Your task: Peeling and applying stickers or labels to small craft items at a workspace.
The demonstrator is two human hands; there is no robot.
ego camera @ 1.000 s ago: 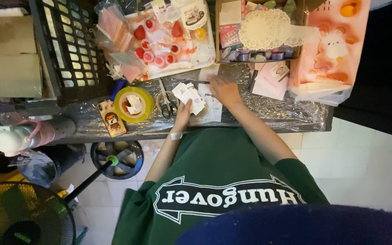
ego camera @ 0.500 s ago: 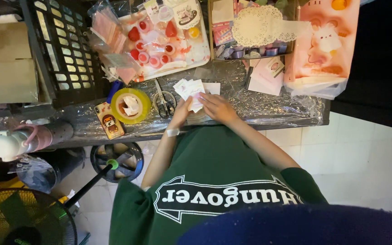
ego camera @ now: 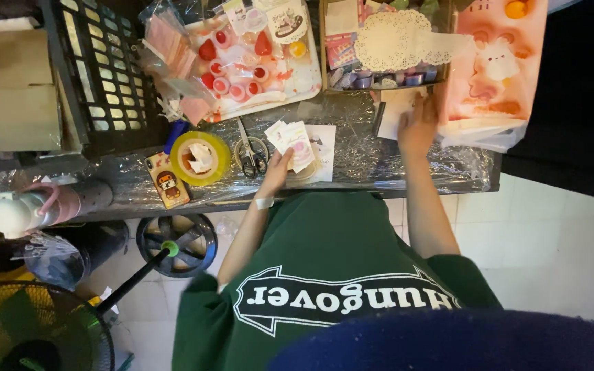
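My left hand point(ego camera: 276, 172) holds a small fan of white and pink cards point(ego camera: 295, 141) just above a white sheet point(ego camera: 324, 141) on the plastic-covered table point(ego camera: 352, 165). My right hand point(ego camera: 417, 124) is stretched out to the far right and rests on a pale paper sheet point(ego camera: 394, 110), beside a pink bag with a cartoon animal point(ego camera: 493, 65). Its fingers lie flat on the sheet; whether they grip it cannot be told. Scissors point(ego camera: 250, 152) lie just left of the cards.
A yellow tape roll point(ego camera: 201, 156) and a phone with a cartoon case point(ego camera: 166, 180) lie to the left. A tray of small red and pink items point(ego camera: 256, 55), a white doily on a box point(ego camera: 397, 38) and a black crate point(ego camera: 101, 75) stand behind. A fan point(ego camera: 29, 336) stands on the floor.
My right hand has left the cards at the table's middle and reached right to the paper by the pink bag. My left hand still holds the cards.
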